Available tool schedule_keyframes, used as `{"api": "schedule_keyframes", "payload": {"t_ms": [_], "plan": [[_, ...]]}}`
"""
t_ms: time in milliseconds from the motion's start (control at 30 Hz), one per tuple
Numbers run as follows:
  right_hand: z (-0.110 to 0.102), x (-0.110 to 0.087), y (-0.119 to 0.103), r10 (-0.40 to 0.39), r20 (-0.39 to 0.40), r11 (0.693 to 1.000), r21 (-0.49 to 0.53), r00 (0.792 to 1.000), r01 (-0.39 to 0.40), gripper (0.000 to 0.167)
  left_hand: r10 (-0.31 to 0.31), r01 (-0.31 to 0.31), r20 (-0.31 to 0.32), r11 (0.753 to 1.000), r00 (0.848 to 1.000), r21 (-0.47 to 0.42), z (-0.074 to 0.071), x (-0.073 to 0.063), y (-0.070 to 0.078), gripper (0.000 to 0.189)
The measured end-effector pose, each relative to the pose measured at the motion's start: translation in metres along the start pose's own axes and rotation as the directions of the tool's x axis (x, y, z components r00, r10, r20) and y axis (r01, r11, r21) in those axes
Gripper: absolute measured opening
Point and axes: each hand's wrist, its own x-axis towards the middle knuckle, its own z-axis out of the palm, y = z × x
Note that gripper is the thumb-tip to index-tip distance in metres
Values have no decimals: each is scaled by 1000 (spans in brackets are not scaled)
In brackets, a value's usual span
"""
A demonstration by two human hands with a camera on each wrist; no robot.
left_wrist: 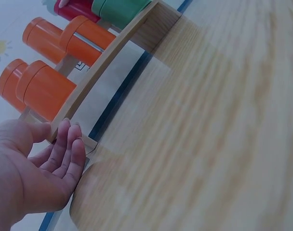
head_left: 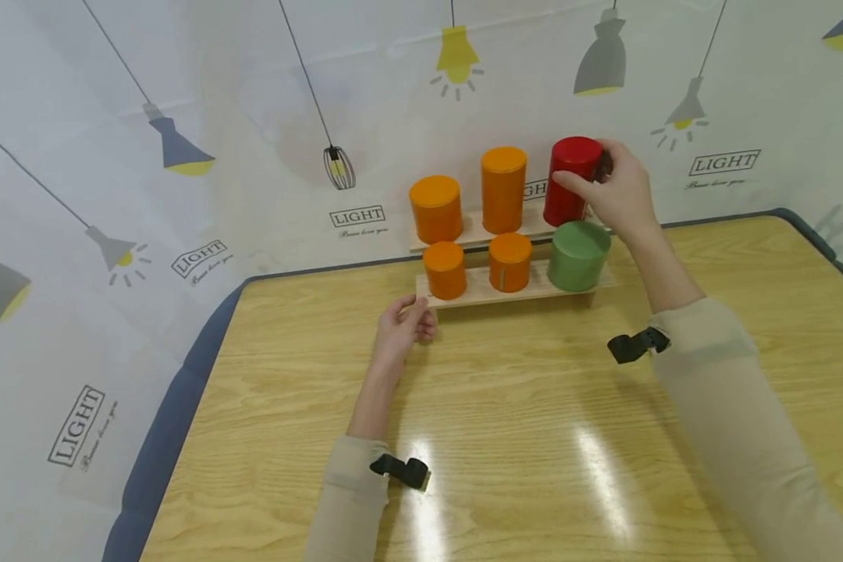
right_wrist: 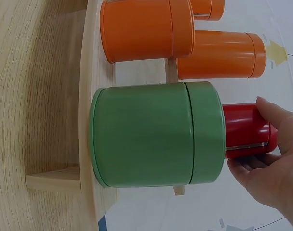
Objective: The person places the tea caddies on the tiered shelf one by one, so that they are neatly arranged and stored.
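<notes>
At the back right of the two-tier wooden rack (head_left: 481, 295), my right hand (head_left: 621, 191) grips a tall red canister (head_left: 569, 183), thumb on its near side and fingers round behind. The canister stands upright over the upper tier. My left hand (head_left: 402, 332) pinches the front left corner of the lower tier, thumb at the edge and fingers curled beneath, as the left wrist view shows. A wide green canister (right_wrist: 146, 137) stands on the lower tier, in front of the red one. Beside it are two short orange canisters, one in the middle (head_left: 510, 264) and one at the left (head_left: 445, 272).
Also on the upper tier are a tall orange canister (head_left: 503, 191) and a wider, shorter orange one (head_left: 435, 211). The rack stands at the far edge of the wood-grain table (head_left: 506, 406), against a white wall covering (head_left: 267, 156) printed with lamps.
</notes>
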Motion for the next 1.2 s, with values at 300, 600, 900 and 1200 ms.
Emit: {"api": "schedule_keyframes", "payload": {"t_ms": [300,600,900,1200], "plan": [[-6,-5,1,30,66,999,-35,997,-27,82,-20,20,6,999,1000,-43,2,2,3,39],[-15,-13,4,53,71,998,-48,996,-50,90,-68,67,-72,998,995,-20,0,-1,14,32],[-23,-26,9,28,98,995,-102,995,-18,93,-52,58,-86,996,995,71,-10,-4,22,37],[-38,-44,20,-36,157,978,-199,987,67,85,57,-32,-79,957,995,289,-15,-19,39,41]]}}
